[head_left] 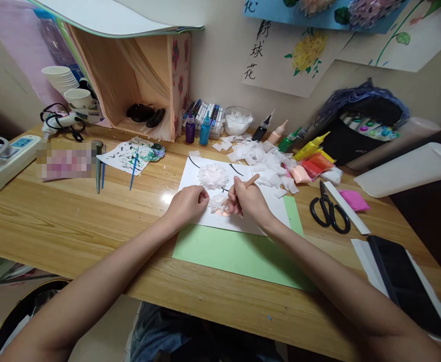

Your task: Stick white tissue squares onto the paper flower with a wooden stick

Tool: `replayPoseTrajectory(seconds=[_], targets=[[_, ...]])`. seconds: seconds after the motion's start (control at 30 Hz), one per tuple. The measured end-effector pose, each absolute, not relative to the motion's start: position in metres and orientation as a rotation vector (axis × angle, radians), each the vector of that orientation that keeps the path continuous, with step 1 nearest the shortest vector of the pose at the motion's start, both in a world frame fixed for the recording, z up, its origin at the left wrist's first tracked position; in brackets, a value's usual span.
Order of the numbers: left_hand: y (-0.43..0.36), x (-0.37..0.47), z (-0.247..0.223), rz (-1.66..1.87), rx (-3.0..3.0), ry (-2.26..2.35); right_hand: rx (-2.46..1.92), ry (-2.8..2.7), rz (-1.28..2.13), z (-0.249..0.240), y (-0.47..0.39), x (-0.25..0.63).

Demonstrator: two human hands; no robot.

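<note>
A white sheet of paper (256, 221) lies on a green sheet (239, 256), with black painted lines on it. On its upper part sits a round, fluffy pale pink paper flower (213, 176). A second, smaller cluster of white paper pieces (217, 202) lies below, beside a patch of orange-pink. My right hand (247, 198) grips a thin wooden stick (252, 181), its lower end at the smaller cluster. My left hand (190, 203) rests on the paper's left edge, fingers curled together by the cluster; whatever they pinch is hidden.
Loose white paper squares (258, 158) are heaped behind the sheet, near paint bottles (207, 128) and coloured clay packs (313, 166). Black scissors (329, 208) lie at right, beyond them a dark phone-like slab (405, 286). Paintbrushes (134, 171) and a paint-smeared paper (120, 157) are at left.
</note>
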State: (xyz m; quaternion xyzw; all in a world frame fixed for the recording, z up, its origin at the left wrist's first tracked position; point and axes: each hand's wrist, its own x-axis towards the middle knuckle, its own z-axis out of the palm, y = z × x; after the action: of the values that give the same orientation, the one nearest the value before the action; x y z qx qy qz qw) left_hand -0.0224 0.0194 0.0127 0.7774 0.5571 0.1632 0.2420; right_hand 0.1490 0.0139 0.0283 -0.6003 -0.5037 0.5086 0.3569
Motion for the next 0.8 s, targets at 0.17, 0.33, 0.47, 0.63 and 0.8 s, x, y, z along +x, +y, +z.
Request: replayPoseTrajectory(seconds=[0.17,0.33,0.47,0.63,0.8], targets=[[0.019,-0.022,0.013,0.442,2.127,1.531,-1.413,-1.335,1.394,0.022,0.010,0.158],[0.019,-0.023,0.012,0.448,2.114,1.524,-1.227,-1.612,1.036,0.014,-0.019,0.177],[0.020,-0.023,0.011,0.446,2.101,1.525,-1.057,-1.954,0.712,0.011,-0.032,0.181],[0.020,-0.022,0.012,0.446,2.105,1.528,-1.013,-2.114,0.601,0.012,-0.028,0.173],[0.019,-0.022,0.013,0.446,2.102,1.530,-1.022,-2.135,0.587,0.010,-0.024,0.169]])
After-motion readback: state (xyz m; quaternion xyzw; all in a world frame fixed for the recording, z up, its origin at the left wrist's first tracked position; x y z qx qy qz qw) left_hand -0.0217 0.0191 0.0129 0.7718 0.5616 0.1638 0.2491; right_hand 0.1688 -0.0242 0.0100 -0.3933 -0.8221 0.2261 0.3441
